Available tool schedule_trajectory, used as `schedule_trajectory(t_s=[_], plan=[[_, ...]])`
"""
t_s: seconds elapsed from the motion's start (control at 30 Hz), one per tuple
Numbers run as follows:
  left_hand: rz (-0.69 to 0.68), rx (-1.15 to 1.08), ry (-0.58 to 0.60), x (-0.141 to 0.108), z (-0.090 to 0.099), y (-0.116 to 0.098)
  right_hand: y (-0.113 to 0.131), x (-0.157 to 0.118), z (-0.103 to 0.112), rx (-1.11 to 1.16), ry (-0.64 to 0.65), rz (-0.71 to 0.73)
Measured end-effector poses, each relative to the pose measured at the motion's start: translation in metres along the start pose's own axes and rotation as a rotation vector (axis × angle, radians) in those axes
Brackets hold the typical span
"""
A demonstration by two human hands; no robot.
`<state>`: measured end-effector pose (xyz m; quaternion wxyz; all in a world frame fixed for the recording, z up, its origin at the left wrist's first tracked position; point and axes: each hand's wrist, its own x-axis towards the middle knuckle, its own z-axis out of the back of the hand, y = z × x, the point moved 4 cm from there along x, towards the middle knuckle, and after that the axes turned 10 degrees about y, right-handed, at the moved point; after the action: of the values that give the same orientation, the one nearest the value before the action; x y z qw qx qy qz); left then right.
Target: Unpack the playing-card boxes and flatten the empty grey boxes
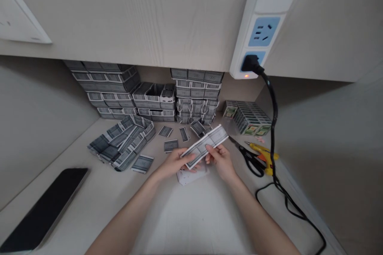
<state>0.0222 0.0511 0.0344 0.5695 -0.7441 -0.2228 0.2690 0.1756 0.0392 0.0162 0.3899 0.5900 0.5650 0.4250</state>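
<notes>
Between my two hands is a long strip of joined playing cards (209, 139), tilted up to the right, its grey patterned backs showing. My left hand (176, 162) grips the strip's lower left end, thumb on top. Near the middle of the strip, my right hand (220, 160) pinches it with the thumb pressed on its face. Under the hands lies a white card-like piece (191, 176), partly hidden. Several loose playing cards lie behind and to the left, among them one card (143, 164) nearest my left forearm.
Open box made of cards (122, 143) at left; stacked card boxes (197, 91) along the back. Packs of cards (251, 116) stand back right. Black scissors (253, 161) and a yellow glue gun (269, 157) lie right, by a black cord (273, 127) from a power strip (265, 28). Dark phone (44, 211) front left.
</notes>
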Motion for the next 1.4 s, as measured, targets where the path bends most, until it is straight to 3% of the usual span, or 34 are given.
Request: schedule_trajectory(t_s=[0.3,0.43,0.67,0.8,1.03,1.4], plan=[[-0.073,0.159,-0.089,-0.005,0.027,-0.007,0.012,0.003,0.016,0.038,0.014,-0.043],[-0.079,0.202,-0.100,-0.005,0.030,-0.007,0.009,0.002,0.016,0.004,0.065,-0.167],[-0.179,0.134,-0.306,0.001,0.042,-0.006,0.002,0.000,0.014,-0.002,0.065,-0.261],[-0.200,0.220,-0.332,0.001,0.042,-0.005,-0.001,-0.001,0.008,-0.008,0.124,-0.305],[-0.200,0.307,-0.383,-0.001,0.040,-0.003,-0.008,-0.003,0.003,-0.010,0.115,-0.331],[-0.163,0.239,-0.389,0.001,0.033,-0.001,-0.011,-0.003,0.002,-0.006,0.083,-0.275]])
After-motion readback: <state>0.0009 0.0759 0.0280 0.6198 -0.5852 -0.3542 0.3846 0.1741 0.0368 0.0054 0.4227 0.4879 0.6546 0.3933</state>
